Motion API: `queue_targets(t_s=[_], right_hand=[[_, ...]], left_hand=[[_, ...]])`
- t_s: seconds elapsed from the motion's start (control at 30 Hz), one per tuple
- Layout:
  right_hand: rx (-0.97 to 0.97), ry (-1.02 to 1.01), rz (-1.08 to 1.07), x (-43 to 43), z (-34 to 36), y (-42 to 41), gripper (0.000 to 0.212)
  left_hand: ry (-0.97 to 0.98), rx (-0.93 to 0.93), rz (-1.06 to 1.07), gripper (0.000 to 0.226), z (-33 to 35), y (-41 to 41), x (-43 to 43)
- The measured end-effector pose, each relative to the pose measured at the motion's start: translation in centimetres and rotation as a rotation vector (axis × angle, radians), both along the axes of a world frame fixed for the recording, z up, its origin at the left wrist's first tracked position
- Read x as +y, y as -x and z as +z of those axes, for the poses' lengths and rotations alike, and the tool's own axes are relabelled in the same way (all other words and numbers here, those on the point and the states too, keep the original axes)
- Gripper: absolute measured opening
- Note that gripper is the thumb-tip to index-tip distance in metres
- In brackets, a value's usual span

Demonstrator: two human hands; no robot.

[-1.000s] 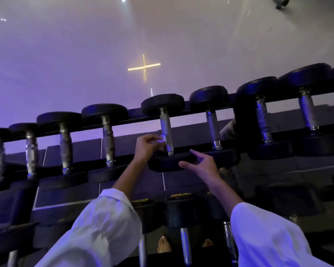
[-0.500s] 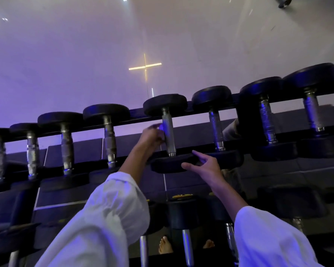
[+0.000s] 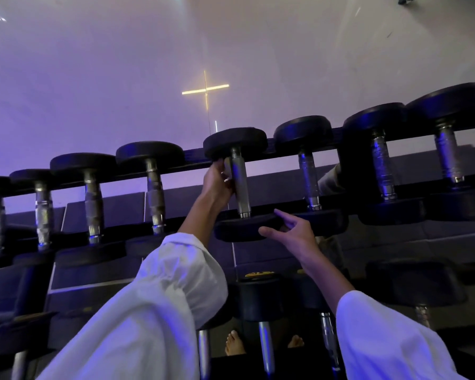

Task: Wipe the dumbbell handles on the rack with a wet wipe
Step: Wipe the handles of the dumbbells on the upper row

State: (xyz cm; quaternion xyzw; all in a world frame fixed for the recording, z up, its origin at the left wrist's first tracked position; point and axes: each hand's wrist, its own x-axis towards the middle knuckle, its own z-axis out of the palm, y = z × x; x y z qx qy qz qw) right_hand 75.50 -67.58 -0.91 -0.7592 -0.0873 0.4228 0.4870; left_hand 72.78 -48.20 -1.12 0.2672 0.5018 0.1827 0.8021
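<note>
one handle going, many left

fingers [image 3: 225, 175] of the left hand [image 3: 217, 183] wrap the middle dumbbell handle [image 3: 240, 187] up top, wet wipe hidden beneath; right hand [image 3: 295, 233], fingers spread loose, touches its near head [image 3: 242, 229]. other handles [image 3: 309, 176] on the rack [image 3: 195, 157] wait.

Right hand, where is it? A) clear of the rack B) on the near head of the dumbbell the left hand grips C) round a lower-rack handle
B: the right hand touches the near head, below the handle that the left hand grips.
</note>
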Motion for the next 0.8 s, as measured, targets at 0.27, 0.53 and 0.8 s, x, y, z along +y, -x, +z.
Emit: queue_targets(t_s=[0.27, 0.53, 0.8], right_hand=[[0.019, 0.005, 0.004, 0.0, 0.1, 0.0, 0.074], [0.01, 0.004, -0.002, -0.1, 0.1, 0.2, 0.074], [0.037, 0.028, -0.085, 0.8, -0.5, 1.9, 0.091]], left_hand=[[-0.081, 0.066, -0.124, 0.021, 0.5, 1.2, 0.3], [-0.458, 0.222, -0.27, 0.011, -0.6, 5.5, -3.3], [-1.315, 0.414, -0.398, 0.015, -0.8, 2.8, -0.7]])
